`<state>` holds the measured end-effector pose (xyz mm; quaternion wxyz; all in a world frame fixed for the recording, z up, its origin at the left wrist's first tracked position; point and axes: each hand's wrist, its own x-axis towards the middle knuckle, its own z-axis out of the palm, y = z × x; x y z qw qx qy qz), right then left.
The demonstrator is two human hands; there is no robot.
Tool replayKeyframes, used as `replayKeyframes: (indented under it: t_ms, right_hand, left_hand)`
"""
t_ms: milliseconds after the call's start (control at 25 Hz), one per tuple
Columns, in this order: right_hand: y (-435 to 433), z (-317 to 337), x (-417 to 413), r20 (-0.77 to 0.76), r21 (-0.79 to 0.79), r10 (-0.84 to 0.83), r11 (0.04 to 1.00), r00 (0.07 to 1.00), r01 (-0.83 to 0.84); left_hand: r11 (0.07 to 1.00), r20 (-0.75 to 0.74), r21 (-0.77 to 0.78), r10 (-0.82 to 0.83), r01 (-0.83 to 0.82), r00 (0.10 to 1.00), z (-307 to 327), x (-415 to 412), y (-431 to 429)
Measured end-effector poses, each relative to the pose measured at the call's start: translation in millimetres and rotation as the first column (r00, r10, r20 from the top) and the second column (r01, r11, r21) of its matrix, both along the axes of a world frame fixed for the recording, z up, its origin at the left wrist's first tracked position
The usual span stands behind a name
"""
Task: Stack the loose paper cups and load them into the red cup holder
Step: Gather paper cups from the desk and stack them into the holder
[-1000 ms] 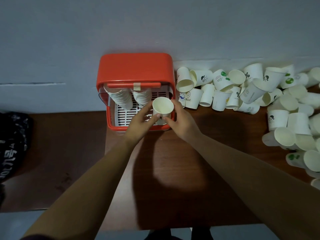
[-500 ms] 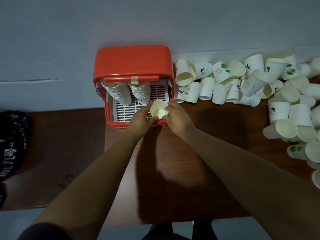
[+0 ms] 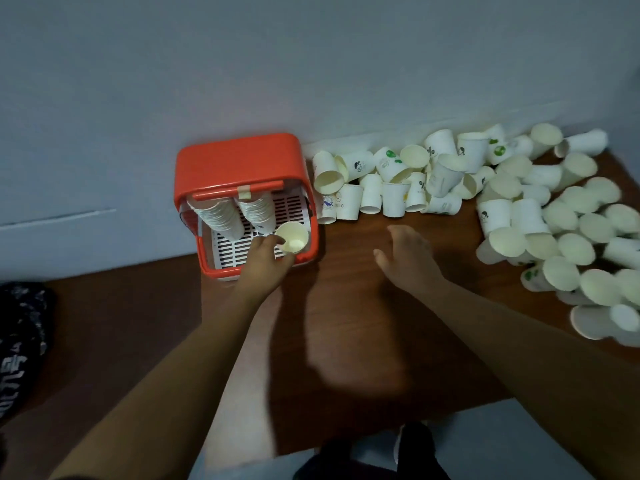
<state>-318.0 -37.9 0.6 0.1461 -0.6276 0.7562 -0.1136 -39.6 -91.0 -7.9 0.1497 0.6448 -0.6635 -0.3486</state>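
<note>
The red cup holder [image 3: 239, 161] stands against the wall on the brown table, its front open. Two stacks of white cups [image 3: 239, 213] lean inside it on the slotted white floor. My left hand [image 3: 265, 259] holds a white paper cup [image 3: 293, 237] at the holder's front right corner, mouth tilted towards me. My right hand [image 3: 408, 258] hovers over the table with its fingers spread, holding nothing, between the holder and the loose cups. Several loose paper cups [image 3: 394, 181] lie in a pile along the wall and down the right side [image 3: 571, 244].
The table's bare wood [image 3: 346, 323] spreads in front of the holder. A dark patterned cloth [image 3: 20, 341] lies at the far left on a lower surface. The grey wall [image 3: 311, 81] closes off the back. The table's near edge runs just above my dark shoes [image 3: 412, 448].
My right hand let go of the cup and moved right over the table, fingers spread. My left hand alone keeps the cup inside the holder's front right corner. The view swung right.
</note>
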Motion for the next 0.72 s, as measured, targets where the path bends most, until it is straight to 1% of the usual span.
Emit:
replayKeyframes:
  t_ms: [120,200,320,400,520,640,720]
  right_hand:
    - [43.7,18.7,-75.4,-0.092,-0.015,-0.14,0.99,0.986,0.139]
    - [66.3,32.4,-129.7,-0.101,-0.026,-0.232,0.973,0.968,0.23]
    - [90.3,53.6,-204.9,-0.091,0.026,-0.318,0.947,0.944,0.322]
    - [111.3,60.7,-253.0,-0.062,0.034,-0.349,0.936,0.935,0.351]
    - [144.2,55.5,-308.2,0.01,0.054,-0.359,0.932,0.933,0.358]
    - [165.2,48.0,-340.3,0.062,0.09,-0.343,0.937,0.937,0.337]
    - [173.9,41.4,-355.7,0.084,0.077,-0.315,0.948,0.945,0.309]
  left_hand:
    - [0.994,0.01,-0.034,-0.106,0.107,0.994,26.5,-41.4,9.9]
    - [0.976,0.039,-0.07,-0.203,0.205,0.978,45.4,-81.8,14.0]
    - [0.962,0.023,-0.102,-0.251,0.252,0.968,68.7,-153.7,21.1]
    - [0.948,0.021,-0.109,-0.297,0.298,0.955,79.0,-212.0,33.8]
    - [0.92,0.033,-0.071,-0.384,0.385,0.923,83.2,-297.8,61.2]
    - [0.913,0.049,-0.031,-0.405,0.407,0.913,72.0,-360.1,81.9]
    - [0.912,0.08,-0.002,-0.41,0.411,0.909,61.8,-389.6,90.1]
